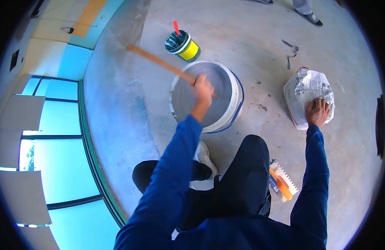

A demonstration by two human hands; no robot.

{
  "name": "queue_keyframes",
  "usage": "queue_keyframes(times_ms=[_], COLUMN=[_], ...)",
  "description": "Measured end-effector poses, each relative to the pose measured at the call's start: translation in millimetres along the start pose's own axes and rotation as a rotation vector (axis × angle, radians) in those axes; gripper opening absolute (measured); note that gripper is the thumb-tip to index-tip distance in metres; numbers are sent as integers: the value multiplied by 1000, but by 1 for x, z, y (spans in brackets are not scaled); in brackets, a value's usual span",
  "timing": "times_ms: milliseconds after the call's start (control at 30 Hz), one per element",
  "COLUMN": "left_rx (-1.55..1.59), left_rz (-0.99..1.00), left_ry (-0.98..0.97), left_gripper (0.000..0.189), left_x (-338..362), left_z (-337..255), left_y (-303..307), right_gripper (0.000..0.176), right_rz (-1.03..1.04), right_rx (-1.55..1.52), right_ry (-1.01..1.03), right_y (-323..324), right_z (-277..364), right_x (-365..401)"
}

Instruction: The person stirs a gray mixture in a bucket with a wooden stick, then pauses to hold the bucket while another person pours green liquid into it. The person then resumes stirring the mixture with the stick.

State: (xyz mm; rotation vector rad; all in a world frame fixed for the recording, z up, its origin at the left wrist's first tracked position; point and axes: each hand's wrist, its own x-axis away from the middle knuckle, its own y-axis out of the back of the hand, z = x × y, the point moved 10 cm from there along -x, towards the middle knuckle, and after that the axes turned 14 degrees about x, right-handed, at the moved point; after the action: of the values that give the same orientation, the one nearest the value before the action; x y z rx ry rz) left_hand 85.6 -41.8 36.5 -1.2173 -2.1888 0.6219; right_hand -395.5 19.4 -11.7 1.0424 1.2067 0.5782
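My left hand (203, 91) is closed around a wooden stick (163, 65). The stick slants over a white bucket (235, 102) with a blue handle, and its lower end reaches into the grey, smooth-looking mix (219, 79) inside. Off to the right, my right hand (318, 111) has its fingers bent over the near side of a crumpled white printed paper bag (309, 85) standing on the floor. What the bag contains is hidden.
Beyond the bucket stands a dark green pail (189, 51) with a yellow label and a red-handled tool. A notched trowel (283, 183) with an orange handle lies by my knee. A torn strip (290, 52) lies on the floor. Another person's foot (313, 18) shows at the top. Windows line the left.
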Motion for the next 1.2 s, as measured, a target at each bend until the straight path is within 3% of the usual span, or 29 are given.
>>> queue_keyframes(times_ms=[67,133,267,333,400,467,533,600,667,700,733,800,900,1000,1100,1167,1200], left_rx=[-272,-415,-379,-358,-464,-462,-85,-34,124,255,528,-31,-329,-558,-601,-408,-293], left_rz=[134,160,-37,12,-19,-97,-64,0,14,149,193,225,202,128,266,323,361], left_ry=[0,-194,-365,-451,-734,-994,-827,-494,-222,-46,248,50,-110,-324,-789,-690,-793], left_gripper=[22,26,31,31,30,26,23,24,20,18,19,25,31,34,32,17,9], left_x=[9,18,-39,-83,-101,-97,-110,-106,-77,-53,-35,7,26,-2,-55,-103,-88], left_z=[-31,-92,-169,-169,-147,-117,-67,-14,28,43,61,7,-79,-133,-146,-105,-103], left_y=[45,58,65,41,27,-22,-30,-32,-15,-10,9,30,39,33,7,2,-24], right_gripper=[14,15,15,16,18,21,21,17,17,17,18,18,21,21,21,20,20], right_rz=[-4,1,-9,22,-96,-85,-129,28,-48,-48,-46,-41,-2,-30,-119,-106,-72], right_rx=[-4,-3,-7,-1,16,-7,-17,-111,-87,-93,-98,-102,-107,-80,-34,-15,0], right_ry=[-1,5,-1,0,33,11,13,-25,-6,-12,-17,-11,-13,-30,-9,7,17], right_y=[2,1,0,0,5,-8,2,4,13,14,16,19,20,18,17,13,14], right_z=[0,0,-1,0,1,-6,-4,-2,0,1,0,0,1,1,-1,6,9], right_x=[0,0,-2,-1,4,6,5,0,1,0,-1,0,1,1,1,6,3])
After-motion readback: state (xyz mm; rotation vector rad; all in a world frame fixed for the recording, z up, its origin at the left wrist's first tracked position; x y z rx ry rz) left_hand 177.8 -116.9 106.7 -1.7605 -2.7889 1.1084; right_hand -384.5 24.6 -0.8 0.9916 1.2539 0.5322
